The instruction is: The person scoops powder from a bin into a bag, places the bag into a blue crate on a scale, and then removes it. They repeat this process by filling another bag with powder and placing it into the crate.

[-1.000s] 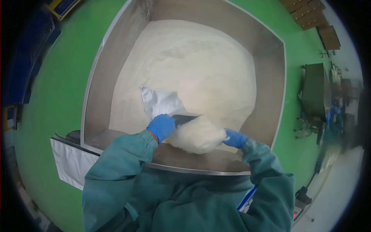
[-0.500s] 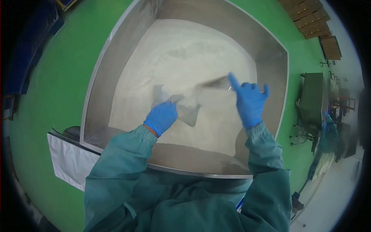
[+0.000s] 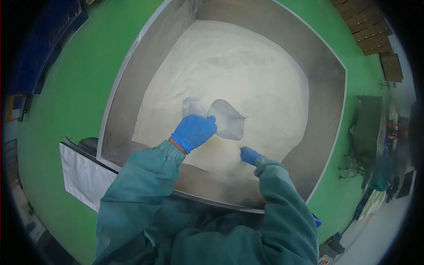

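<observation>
Both my hands wear blue gloves and are over a large metal bin [image 3: 320, 101] holding pale, off-white powder [image 3: 265, 84]. My left hand [image 3: 194, 131] is closed on a thin silver-grey pouch [image 3: 227, 120]. One flat part of it sticks out beyond the knuckles, and a wider, rounded part opens to the right of the fingers. My right hand [image 3: 250, 155] is low in the bin, to the right of and nearer than the pouch, close to the powder. Its fingers look curled, but haze and the hand itself hide what they hold.
The bin's near rim [image 3: 221, 204] runs under my forearms. A white panel [image 3: 86, 174] stands outside at left. Green floor [image 3: 84, 84] surrounds the bin. Brown boxes [image 3: 364, 26] stand far right, with a dark green cabinet [image 3: 369, 119] nearer.
My right hand has come down and left, from the right side toward the near powder; the blurred grey tool beside its fingers is no longer visible. The pouch has turned, showing its wide part.
</observation>
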Motion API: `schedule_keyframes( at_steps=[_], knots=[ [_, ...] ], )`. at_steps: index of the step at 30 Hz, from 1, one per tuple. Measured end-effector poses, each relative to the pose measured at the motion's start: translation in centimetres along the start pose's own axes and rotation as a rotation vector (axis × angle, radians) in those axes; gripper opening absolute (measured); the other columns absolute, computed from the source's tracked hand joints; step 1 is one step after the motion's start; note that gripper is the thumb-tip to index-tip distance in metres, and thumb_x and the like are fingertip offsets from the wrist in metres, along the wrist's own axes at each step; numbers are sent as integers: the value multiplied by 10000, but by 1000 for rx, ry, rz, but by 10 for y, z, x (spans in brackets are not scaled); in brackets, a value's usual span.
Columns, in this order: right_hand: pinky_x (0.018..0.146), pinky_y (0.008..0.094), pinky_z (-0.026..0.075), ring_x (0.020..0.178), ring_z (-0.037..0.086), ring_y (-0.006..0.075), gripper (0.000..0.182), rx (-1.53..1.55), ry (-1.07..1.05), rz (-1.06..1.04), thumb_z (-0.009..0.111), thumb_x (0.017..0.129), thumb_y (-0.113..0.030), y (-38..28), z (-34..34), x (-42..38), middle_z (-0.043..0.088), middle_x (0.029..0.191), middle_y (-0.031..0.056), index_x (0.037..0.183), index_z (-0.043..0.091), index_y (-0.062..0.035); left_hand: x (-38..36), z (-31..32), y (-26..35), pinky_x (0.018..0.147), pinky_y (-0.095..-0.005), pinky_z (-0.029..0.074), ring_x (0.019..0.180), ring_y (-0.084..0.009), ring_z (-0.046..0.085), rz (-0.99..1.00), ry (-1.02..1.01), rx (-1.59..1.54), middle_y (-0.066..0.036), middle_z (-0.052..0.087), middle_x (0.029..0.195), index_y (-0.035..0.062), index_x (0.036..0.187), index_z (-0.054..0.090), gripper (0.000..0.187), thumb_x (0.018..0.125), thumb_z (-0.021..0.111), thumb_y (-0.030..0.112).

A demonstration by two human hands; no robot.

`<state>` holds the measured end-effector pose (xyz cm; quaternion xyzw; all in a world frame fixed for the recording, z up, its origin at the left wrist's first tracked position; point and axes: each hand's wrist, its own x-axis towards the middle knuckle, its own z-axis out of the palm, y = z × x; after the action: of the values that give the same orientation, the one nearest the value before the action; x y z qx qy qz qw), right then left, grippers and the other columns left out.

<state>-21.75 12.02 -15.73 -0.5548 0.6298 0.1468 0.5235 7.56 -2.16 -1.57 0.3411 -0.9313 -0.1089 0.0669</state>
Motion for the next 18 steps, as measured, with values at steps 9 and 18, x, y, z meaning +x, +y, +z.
schedule_keyframes(
  at_steps=[9,18],
  knots=[
    [753,375,483,794,656,291,275,-506,280,-19,523,780,-103,-139,-166,-190,683,850,144,1017,645,-36,-5,12,1,421,-425,472,509,-301,611,-6,-42,32,-137,566,562,30,740,572,51,741,578,81],
    [889,515,376,715,588,161,553,-1215,864,-300,524,796,-86,-206,-163,-147,590,741,1,1313,497,-281,-7,17,1,499,-392,515,609,-294,644,53,-9,17,-140,599,656,37,718,578,42,744,572,69]
  ],
)
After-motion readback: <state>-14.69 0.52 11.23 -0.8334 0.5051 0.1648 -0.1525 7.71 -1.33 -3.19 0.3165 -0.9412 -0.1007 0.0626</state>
